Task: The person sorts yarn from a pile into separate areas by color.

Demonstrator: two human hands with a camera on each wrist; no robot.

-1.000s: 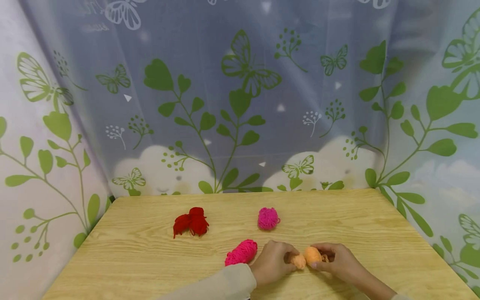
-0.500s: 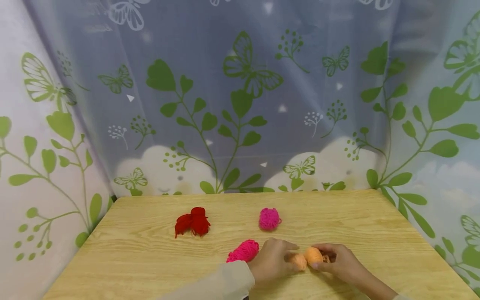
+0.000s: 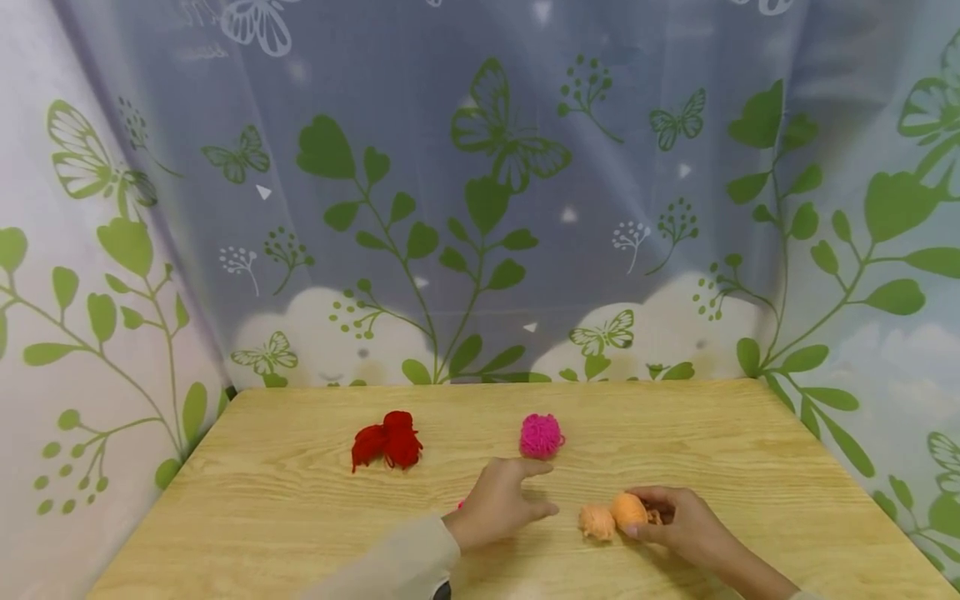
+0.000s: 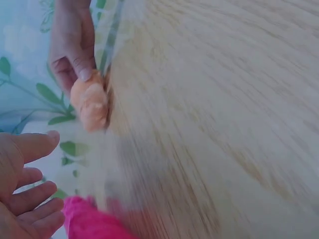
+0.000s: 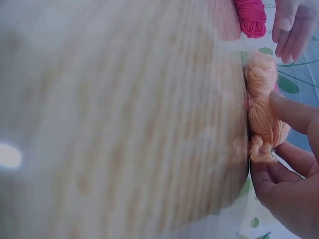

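- Left hand (image 3: 498, 504) has been lifted off the orange yarn (image 3: 611, 517), fingers relaxed, nothing held.
- Yarn is pinched by right hand (image 3: 675, 521); long axis runs hand-to-hand, right nearer.

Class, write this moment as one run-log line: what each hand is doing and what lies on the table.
left hand: open, holds nothing | right hand: pinches orange yarn | wooden table: red yarn, pink ball

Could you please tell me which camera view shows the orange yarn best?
The right wrist view: the orange yarn fills it close up, pinched by the right hand. The head view shows it small; the left wrist view shows it blurred.
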